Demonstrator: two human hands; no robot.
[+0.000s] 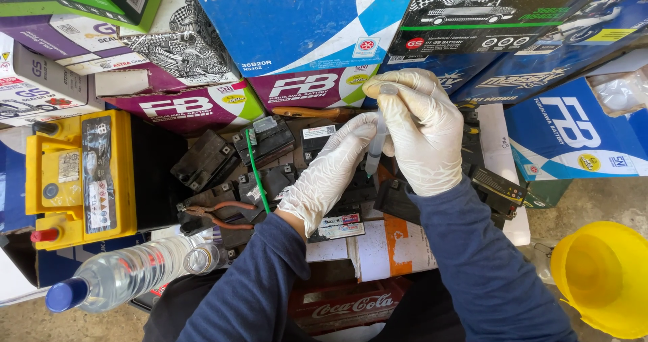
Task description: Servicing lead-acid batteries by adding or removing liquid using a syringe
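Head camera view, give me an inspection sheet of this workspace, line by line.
Surface: bench covered with papers and small dark batteries.
Job's things: clear syringe, upright, tip down over a battery.
Clutter: pliers, green toothbrush, clear bottle with blue cap lying down, yellow battery.
Grippers: left hand and right hand, both gloved, fingers on the syringe.
Cables: nothing seen.
Surroundings: stacked battery cartons, yellow funnel, red crate.

Both gloved hands, L (329,173) + R (418,129), hold clear syringe (376,149) upright over small black batteries (351,193).
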